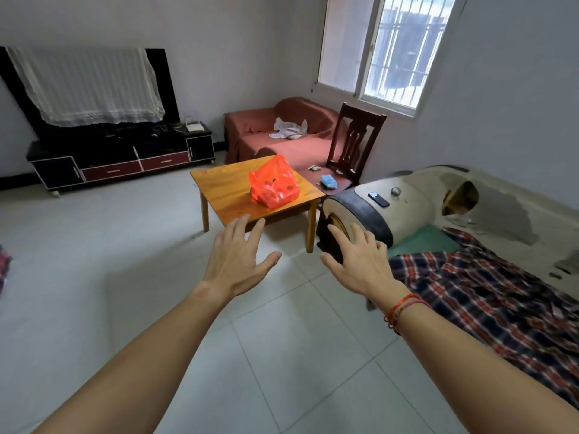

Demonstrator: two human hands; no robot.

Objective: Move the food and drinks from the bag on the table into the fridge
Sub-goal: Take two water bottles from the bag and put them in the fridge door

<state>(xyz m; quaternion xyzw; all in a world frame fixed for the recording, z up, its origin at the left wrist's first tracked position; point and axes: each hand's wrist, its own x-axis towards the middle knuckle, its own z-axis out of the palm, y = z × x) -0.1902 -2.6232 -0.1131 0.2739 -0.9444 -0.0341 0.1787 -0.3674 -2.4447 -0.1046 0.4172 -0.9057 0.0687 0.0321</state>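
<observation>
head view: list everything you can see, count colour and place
table: one, light wood, mid-room
bag: one, orange-red, on the table
tv: one, black, lace-draped, left wall
tv stand: one, black and red, under the tv
couch: one, red cover, under the window
chair: one, dark wood, right of table
cream sofa: one, worn, right side
phone: one, black, on cream sofa's arm
checked cloth: one, red-blue, on cream sofa
fridge: none in view
hands: two, bare, empty, fingers spread; left hand, right hand, foreground
</observation>
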